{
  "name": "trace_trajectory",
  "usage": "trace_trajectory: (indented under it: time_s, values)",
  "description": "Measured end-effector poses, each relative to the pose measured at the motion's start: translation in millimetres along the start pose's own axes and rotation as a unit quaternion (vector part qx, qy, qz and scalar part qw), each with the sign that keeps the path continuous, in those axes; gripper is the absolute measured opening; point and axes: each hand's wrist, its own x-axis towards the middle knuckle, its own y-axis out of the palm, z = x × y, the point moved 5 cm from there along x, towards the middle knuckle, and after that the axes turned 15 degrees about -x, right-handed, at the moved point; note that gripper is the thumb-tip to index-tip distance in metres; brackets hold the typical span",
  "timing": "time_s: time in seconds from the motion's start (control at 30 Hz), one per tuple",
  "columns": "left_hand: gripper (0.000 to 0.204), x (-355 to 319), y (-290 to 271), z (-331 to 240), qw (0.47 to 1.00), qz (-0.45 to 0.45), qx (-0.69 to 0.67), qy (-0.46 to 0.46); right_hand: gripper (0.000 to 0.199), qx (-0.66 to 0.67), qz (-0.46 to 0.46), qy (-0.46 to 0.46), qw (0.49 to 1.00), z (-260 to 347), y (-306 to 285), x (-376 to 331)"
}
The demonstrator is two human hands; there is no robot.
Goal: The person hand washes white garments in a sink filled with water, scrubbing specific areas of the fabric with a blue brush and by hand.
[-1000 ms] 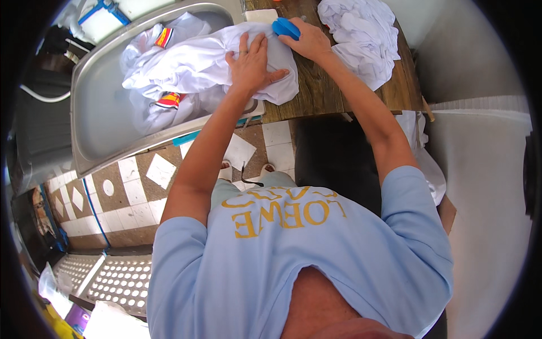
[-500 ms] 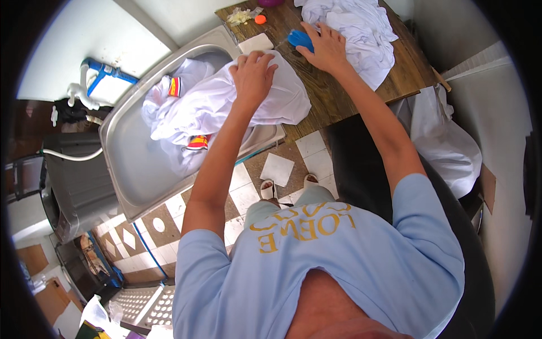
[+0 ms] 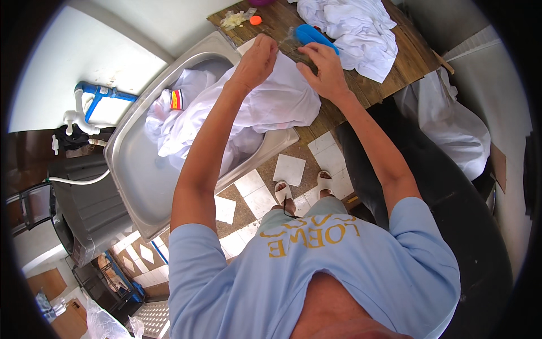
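A steel sink (image 3: 135, 169) at the left holds a wet white garment (image 3: 265, 107) that drapes over its far right rim onto the wooden surface (image 3: 395, 62). The left hand (image 3: 257, 56) has its fingers clamped on the cloth's far edge; the right hand (image 3: 323, 70) presses beside it, fingers together, just near a blue brush (image 3: 313, 37). Keeping the fabric pulled taut and flat would probably suit scrubbing best

Both hands (image 3: 257, 56) (image 3: 322, 70) press a white garment (image 3: 276, 104) over the sink (image 3: 135, 175)
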Motion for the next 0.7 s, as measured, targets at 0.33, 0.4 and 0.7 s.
trace_trajectory:
  time_s: [0.33, 0.4, 0.7]
  values:
    - [0.022, -47, -104, -30, 0.94, 0.091, -0.187, -0.269, 0.012, 0.568, 0.254, 0.274, 0.733, 65, 36, 12]
    - [0.023, -54, -133, -48, 0.94, 0.082, -0.198, -0.267, 0.012, 0.647, 0.245, 0.277, 0.667, 96, 37, 36]
    - [0.022, -43, -242, -109, 0.898, -0.226, -0.313, -0.212, 0.017, 0.707, 0.145, 0.206, 0.661, 195, 19, 163]
